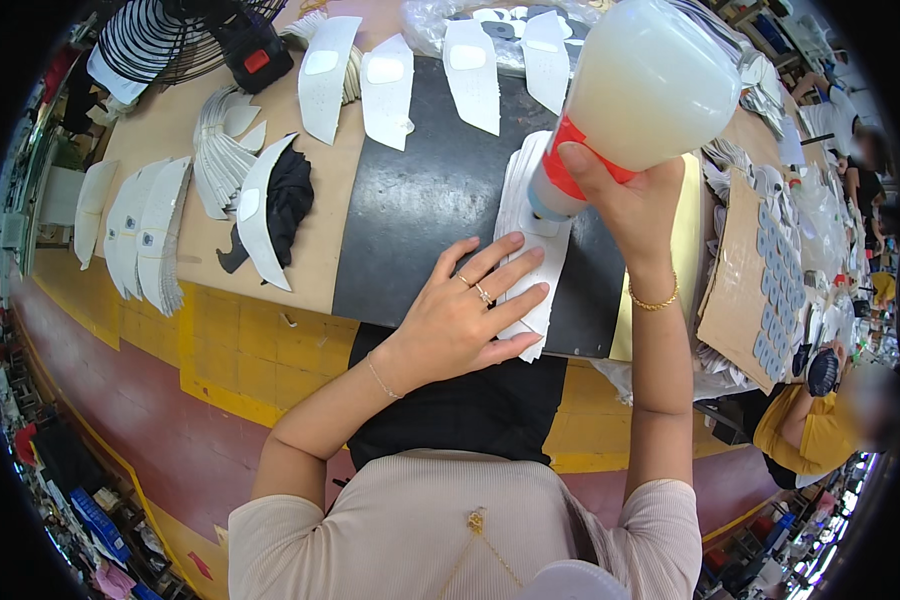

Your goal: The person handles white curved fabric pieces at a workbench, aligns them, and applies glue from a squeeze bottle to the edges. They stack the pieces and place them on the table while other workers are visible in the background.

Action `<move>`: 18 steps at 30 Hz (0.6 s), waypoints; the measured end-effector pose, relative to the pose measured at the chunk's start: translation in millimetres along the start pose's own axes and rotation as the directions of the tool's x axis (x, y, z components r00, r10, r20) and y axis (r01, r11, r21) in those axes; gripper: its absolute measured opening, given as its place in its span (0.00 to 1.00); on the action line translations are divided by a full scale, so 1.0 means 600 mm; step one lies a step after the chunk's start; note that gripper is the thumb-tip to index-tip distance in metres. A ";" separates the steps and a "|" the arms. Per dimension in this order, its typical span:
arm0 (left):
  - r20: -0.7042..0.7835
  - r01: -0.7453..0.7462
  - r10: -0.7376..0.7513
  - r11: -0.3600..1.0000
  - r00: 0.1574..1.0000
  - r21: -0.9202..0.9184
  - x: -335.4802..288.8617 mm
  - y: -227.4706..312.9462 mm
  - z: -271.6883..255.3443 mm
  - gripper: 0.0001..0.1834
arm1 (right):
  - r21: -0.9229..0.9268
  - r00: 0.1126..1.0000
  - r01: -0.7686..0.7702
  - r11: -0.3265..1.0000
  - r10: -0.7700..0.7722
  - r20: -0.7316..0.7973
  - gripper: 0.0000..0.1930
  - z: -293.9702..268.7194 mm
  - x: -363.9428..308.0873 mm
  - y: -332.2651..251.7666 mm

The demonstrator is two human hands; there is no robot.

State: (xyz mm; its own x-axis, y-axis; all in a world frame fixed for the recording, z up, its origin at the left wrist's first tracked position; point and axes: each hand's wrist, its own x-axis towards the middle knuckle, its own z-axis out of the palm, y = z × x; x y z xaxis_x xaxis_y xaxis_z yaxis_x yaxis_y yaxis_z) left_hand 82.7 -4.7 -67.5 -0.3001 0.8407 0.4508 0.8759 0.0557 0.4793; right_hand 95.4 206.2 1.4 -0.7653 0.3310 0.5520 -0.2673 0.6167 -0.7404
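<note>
In my right hand (632, 205) is a large translucent squeeze bottle (655, 85) with pale contents, gripped around its red band. The bottle is tipped over, its narrow end pointing down at a stack of long white curved pieces (518, 185). Whether the tip touches the top piece is hard to see. My left hand (470, 315) lies open across the near part of that stack, fingers spread and pressing on it. Under the stack is a dark board (410, 200). Past the board's far part lie separate white pieces (388, 95), with pale rounded patches on them.
At left are more white stacks (160, 235), a fanned bundle (220, 150) and a white piece (257, 215) against black cloth (290, 195). A wire-caged fan (160, 40) stands far left. Cardboard with grey-blue patches (745, 275) lies right, near a person in yellow (805, 430).
</note>
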 end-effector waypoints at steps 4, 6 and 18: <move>-0.053 0.040 -0.045 0.995 0.998 -0.093 -0.001 0.000 -0.004 0.23 | -0.203 0.998 0.001 0.979 0.011 0.056 0.17 -0.039 -0.009 0.000; -0.185 0.069 -0.106 0.978 0.977 -0.194 -0.005 -0.005 0.005 0.21 | -0.123 0.996 0.044 0.991 -0.054 -0.075 0.18 -0.072 -0.025 0.022; -0.167 0.550 -0.592 0.801 0.789 -0.237 0.035 0.024 0.015 0.19 | 0.450 0.857 -0.149 0.881 0.342 -0.385 0.33 -0.159 -0.122 0.026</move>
State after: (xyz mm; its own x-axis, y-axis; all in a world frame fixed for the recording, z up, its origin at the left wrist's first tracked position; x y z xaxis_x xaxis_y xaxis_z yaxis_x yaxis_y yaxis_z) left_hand 92.5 18.5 -57.6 -0.8181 0.5400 0.1979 0.4464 0.3792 0.8105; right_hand 203.0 259.9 -13.8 -0.5217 0.7699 0.3676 -0.3844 0.1725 -0.9069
